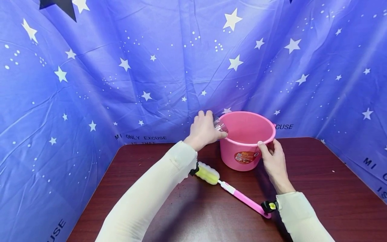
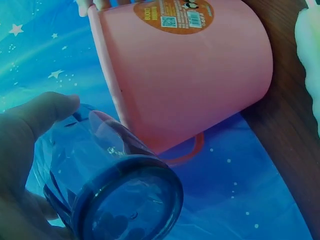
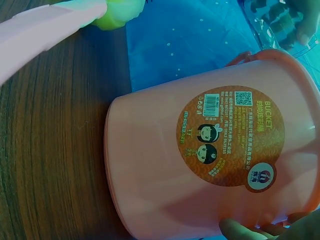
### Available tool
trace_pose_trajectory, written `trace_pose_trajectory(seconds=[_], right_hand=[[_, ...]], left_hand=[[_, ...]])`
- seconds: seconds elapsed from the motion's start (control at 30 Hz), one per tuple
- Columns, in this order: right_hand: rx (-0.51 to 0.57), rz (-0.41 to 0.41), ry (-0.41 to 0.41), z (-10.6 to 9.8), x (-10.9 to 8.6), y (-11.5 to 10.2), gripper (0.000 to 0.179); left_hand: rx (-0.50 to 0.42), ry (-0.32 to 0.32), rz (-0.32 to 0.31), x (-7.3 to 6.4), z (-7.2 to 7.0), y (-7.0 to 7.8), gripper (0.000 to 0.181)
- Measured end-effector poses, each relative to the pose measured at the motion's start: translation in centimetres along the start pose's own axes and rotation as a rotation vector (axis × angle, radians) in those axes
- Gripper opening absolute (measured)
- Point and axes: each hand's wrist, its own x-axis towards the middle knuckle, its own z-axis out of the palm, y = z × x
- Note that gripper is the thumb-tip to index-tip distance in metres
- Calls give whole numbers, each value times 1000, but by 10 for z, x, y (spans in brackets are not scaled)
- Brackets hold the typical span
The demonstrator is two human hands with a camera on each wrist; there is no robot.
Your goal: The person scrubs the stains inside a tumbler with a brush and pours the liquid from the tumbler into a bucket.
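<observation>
A pink bucket [image 1: 226, 153] with a round orange label stands upright on the dark table. At its left rim, my left hand [image 1: 203, 130] grips a clear drinking glass [image 1: 221, 125], which is tilted with its mouth toward the bucket's opening. The glass's thick round base [image 2: 127, 200] faces the left wrist camera. My right hand [image 1: 274, 164] holds the bucket's right front rim, thumb on the outside. In front of the bucket lies a bottle brush with a yellow and white sponge head [image 1: 208, 174] and a pink handle [image 1: 246, 200]. The bucket's inner bottom is hidden.
The reddish-brown wooden table [image 1: 317, 171] ends just behind the bucket. A blue curtain [image 1: 169, 74] with white stars surrounds it at the back and sides. The brush handle's end lies beside the black band [image 1: 269, 206] on my right wrist.
</observation>
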Motion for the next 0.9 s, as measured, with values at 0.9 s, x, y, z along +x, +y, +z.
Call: trace_pose_trajectory(seconds=[0.9], right_hand=[[17, 5, -6, 0, 0, 1, 58]], left_hand=[[-113, 106, 30, -10, 16, -22, 77]])
